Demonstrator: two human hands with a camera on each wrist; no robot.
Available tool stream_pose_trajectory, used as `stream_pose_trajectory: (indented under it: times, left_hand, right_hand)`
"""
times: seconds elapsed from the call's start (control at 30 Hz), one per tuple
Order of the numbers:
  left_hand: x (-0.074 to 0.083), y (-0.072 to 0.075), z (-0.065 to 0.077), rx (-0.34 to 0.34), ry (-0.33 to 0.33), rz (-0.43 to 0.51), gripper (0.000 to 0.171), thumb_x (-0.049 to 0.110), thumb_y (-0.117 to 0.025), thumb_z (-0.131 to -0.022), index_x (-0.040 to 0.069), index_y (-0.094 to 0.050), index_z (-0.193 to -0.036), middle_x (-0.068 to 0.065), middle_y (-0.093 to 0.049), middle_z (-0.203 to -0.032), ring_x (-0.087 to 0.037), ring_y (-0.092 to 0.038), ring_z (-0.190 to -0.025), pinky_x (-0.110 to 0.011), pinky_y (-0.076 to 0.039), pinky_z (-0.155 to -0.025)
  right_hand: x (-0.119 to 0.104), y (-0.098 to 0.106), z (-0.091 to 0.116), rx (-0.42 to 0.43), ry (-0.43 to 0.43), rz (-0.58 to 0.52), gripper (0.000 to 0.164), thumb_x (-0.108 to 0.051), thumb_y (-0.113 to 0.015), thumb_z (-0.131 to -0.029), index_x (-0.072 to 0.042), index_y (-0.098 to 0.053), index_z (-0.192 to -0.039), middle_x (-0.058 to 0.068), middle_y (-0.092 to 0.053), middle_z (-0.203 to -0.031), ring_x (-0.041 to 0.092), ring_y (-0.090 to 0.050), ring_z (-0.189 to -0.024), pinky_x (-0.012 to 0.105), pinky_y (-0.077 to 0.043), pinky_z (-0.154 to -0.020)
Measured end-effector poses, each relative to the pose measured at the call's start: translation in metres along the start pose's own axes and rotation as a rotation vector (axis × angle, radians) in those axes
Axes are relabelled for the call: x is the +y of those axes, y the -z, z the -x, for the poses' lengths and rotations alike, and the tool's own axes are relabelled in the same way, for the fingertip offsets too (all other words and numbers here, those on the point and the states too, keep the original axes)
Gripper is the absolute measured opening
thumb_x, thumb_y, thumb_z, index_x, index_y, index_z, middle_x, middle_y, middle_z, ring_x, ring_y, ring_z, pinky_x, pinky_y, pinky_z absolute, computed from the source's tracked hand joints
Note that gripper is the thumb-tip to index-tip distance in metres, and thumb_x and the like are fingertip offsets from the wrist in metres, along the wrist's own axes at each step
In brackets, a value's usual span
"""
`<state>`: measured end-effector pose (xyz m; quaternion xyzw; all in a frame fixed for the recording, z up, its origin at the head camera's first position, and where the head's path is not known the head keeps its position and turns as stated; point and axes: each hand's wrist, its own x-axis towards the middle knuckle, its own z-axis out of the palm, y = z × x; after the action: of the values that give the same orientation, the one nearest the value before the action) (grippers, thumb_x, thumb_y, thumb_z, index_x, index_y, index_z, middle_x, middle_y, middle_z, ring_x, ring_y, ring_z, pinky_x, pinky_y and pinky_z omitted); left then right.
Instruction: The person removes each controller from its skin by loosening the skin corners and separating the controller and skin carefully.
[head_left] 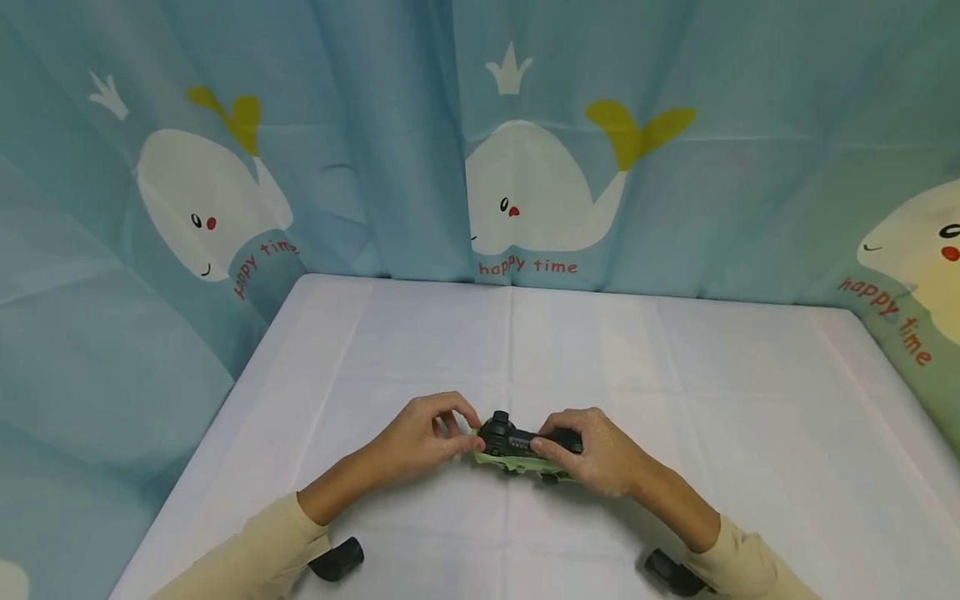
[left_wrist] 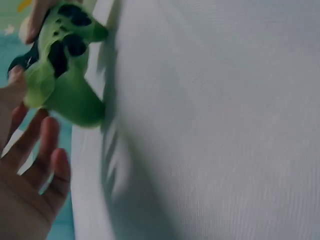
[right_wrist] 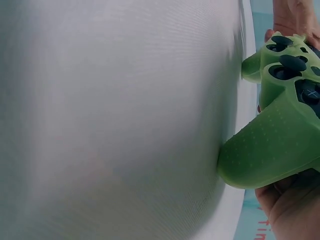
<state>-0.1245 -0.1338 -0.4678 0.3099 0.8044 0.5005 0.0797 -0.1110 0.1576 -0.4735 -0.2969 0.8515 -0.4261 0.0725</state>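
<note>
A black game controller (head_left: 519,440) with a light green silicone cover (head_left: 517,463) round it stands on its grips at the front middle of the table. The left hand (head_left: 423,429) pinches the cover's edge at the left end with thumb and index finger; its other fingers hang free in the left wrist view. On the other end, the right hand (head_left: 602,454) holds the controller, thumb towards the near side. Dark thumbsticks (right_wrist: 292,62) and buttons show through openings in the cover. From the head view, the controller's uncovered black back and top edge are visible.
White cloth (head_left: 420,333) covers the table. Behind it and at the sides hangs a blue curtain (head_left: 390,183) printed with whales. A black wrist device (head_left: 337,560) sits at the left sleeve, and another black device (head_left: 672,573) at the right sleeve.
</note>
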Motion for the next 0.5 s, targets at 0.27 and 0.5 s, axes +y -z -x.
stream_pose_trajectory:
  times: [0.27,0.5]
  left_hand:
    - [-0.0030,0.0033,0.0061,-0.074,-0.056,-0.088,0.040,0.021,-0.077,-0.093,0.012,-0.064,-0.130,0.000,-0.066,-0.117,-0.007,-0.061,-0.081,-0.029,-0.052,-0.067]
    - [0.0010,0.0052,0.0104,-0.099,-0.187,-0.360,0.044,0.024,-0.072,-0.097,0.007,-0.064,-0.136,0.002,-0.065,-0.126,0.000,-0.057,-0.079,-0.021,-0.048,-0.065]
  right_hand:
    - [-0.0018,0.0034,-0.0020,0.002,0.000,-0.001,0.015,-0.030,-0.064,-0.102,-0.022,-0.073,-0.094,-0.014,-0.067,-0.084,0.007,-0.062,-0.072,0.032,-0.053,-0.066]
    - [-0.0026,0.0004,-0.0006,-0.011,0.005,-0.008,0.014,-0.029,-0.064,-0.102,-0.022,-0.072,-0.093,-0.014,-0.066,-0.083,0.007,-0.061,-0.070,0.030,-0.052,-0.062]
